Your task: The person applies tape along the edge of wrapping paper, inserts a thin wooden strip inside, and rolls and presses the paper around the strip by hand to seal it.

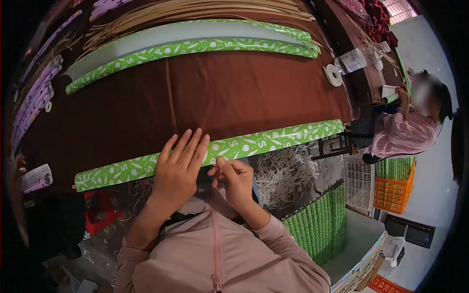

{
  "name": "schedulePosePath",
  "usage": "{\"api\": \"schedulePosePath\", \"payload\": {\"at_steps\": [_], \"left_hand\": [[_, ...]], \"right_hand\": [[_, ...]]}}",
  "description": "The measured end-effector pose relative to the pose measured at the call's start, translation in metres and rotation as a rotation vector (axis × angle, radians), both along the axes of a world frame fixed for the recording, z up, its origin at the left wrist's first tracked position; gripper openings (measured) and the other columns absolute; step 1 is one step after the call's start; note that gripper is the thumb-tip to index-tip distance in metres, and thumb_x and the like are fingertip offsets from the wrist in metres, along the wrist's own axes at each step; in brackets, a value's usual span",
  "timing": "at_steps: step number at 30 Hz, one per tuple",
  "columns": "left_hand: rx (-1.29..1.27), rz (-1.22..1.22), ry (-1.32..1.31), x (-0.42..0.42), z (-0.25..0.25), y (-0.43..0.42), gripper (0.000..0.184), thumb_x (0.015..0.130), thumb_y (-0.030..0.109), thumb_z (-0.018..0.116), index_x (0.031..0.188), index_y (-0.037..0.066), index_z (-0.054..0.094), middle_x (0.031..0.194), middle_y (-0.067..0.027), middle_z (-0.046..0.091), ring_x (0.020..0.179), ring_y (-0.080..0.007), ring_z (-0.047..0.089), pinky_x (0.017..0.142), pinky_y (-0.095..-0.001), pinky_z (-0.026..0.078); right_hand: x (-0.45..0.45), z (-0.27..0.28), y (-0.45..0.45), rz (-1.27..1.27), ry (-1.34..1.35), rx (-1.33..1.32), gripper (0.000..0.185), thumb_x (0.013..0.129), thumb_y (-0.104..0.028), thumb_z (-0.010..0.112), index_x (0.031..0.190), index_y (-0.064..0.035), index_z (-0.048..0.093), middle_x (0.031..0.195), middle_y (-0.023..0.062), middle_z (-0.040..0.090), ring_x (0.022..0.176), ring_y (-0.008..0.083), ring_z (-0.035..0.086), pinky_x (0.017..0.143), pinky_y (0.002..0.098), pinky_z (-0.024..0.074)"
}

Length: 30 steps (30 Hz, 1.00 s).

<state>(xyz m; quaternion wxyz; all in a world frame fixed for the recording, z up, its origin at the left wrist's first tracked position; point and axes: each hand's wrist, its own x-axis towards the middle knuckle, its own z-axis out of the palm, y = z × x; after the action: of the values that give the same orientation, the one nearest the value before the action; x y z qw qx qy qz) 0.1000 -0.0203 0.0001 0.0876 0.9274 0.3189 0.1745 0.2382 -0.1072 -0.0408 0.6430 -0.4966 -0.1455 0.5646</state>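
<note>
A long green roll (278, 136) with a white print lies along the near edge of the brown table. My left hand (181, 163) rests flat on it, fingers spread and pointing away from me. Just right of it, my right hand (232, 180) is at the roll's near edge, its thumb and fingers curled together; what they hold, if anything, is too small to make out. Farther back lies a partly unrolled green sheet (195, 49), its pale inner side showing.
Wooden strips (205, 10) lie at the back. Purple rolls (36, 105) are at the left. A plastic bottle (359, 58) and tape roll (333, 75) are at the right. Beyond sits another person (408, 132). A bin (364, 239) holds green rolls below the table.
</note>
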Motion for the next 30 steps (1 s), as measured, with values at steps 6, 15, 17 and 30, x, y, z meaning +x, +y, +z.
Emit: {"api": "schedulePosePath", "payload": {"at_steps": [6, 15, 17, 30], "left_hand": [[-0.011, -0.001, -0.011, 0.0, 0.001, 0.001, 0.058, 0.08, 0.002, 0.052, 0.137, 0.0, 0.052, 0.138, -0.0169, 0.055, 0.128, -0.0322, 0.052, 0.109, -0.0491, 0.037], [0.049, 0.007, 0.0, 0.001, -0.002, 0.0, 0.051, 0.086, 0.002, 0.05, 0.136, 0.001, 0.054, 0.136, -0.0154, 0.057, 0.127, -0.0307, 0.054, 0.109, -0.0496, 0.037], [0.062, 0.006, -0.013, 0.002, -0.006, -0.003, 0.047, 0.088, 0.003, 0.05, 0.135, 0.002, 0.055, 0.136, -0.0143, 0.057, 0.127, -0.0293, 0.054, 0.109, -0.0504, 0.037], [0.14, 0.042, 0.035, 0.002, -0.01, -0.006, 0.044, 0.09, 0.002, 0.049, 0.134, 0.003, 0.057, 0.136, -0.0119, 0.058, 0.131, -0.0276, 0.051, 0.111, -0.0516, 0.034]], "right_hand": [[0.002, -0.008, -0.009, 0.071, 0.082, 0.021, 0.023, 0.1, -0.017, 0.056, 0.105, 0.002, 0.066, 0.084, 0.014, 0.069, 0.057, 0.0164, 0.061, 0.049, 0.0248, 0.0465], [0.039, -0.004, -0.038, 0.196, 0.226, 0.055, 0.04, 0.098, -0.015, 0.055, 0.135, 0.0003, 0.052, 0.095, 0.0135, 0.069, 0.066, 0.0164, 0.065, 0.054, 0.0245, 0.0495], [0.061, -0.012, -0.04, -0.012, 0.122, 0.069, 0.026, 0.098, -0.016, 0.055, 0.12, -0.0006, 0.058, 0.092, 0.0125, 0.068, 0.064, 0.0154, 0.064, 0.053, 0.0244, 0.0486], [0.12, 0.014, -0.017, -0.407, -0.226, -0.106, 0.024, 0.091, -0.02, 0.072, 0.074, -0.0051, 0.065, 0.07, 0.0044, 0.066, 0.057, 0.009, 0.058, 0.05, 0.023, 0.0443]]}}
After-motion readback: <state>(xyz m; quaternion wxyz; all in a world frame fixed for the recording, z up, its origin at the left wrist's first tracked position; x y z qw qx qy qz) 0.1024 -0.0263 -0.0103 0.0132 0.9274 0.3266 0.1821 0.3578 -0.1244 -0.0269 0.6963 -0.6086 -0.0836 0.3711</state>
